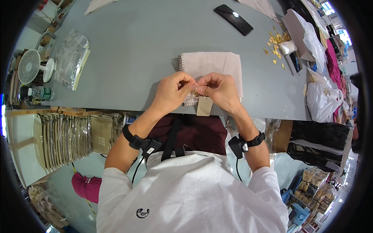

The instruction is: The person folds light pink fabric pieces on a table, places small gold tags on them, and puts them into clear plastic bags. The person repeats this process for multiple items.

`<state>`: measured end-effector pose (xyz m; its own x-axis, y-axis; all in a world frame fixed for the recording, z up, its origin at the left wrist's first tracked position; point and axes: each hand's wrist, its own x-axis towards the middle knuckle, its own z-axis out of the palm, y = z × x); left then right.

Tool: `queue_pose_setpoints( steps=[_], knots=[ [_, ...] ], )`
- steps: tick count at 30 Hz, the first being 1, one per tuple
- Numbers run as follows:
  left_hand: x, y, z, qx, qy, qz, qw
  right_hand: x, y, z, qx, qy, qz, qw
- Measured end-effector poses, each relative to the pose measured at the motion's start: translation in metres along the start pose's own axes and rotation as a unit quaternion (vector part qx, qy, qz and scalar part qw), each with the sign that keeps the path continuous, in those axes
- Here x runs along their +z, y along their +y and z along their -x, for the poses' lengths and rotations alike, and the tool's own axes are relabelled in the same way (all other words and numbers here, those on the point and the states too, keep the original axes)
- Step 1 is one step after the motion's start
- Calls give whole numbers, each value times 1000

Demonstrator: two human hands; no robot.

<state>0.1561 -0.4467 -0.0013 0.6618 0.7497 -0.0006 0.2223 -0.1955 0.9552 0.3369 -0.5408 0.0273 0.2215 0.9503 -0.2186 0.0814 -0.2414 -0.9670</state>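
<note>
A folded pale pink cloth (212,62) with a beaded or lace-like trim lies on the grey table near its front edge. Over its lower part, my left hand (174,90) and my right hand (220,88) meet fingertip to fingertip. Both pinch a thin string, whose ends are hidden by the fingers. A beige hang tag (205,106) hangs just below them, partly over the table's edge. Something small and gold-coloured shows beneath the fingertips, too covered to make out fully.
A black smartphone (233,19) lies farther back. Small gold pieces (275,43) are scattered at the right, beside a small open box (293,62) and a white plastic bag (323,100). Clear plastic packaging (71,59), a white fan (29,66) and a plastic bottle (42,93) are at the left.
</note>
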Motion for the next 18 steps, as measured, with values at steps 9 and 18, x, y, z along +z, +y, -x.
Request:
queue_pose_setpoints(
  steps=[9, 18],
  knots=[
    [0, 0, 9, 78, 50, -33, 995, -3, -7, 60, -243, 96, 332, 906],
    [3, -2, 11, 125, 68, -73, 987, 2, 38, 86, -373, 11, 527, 763]
  ],
)
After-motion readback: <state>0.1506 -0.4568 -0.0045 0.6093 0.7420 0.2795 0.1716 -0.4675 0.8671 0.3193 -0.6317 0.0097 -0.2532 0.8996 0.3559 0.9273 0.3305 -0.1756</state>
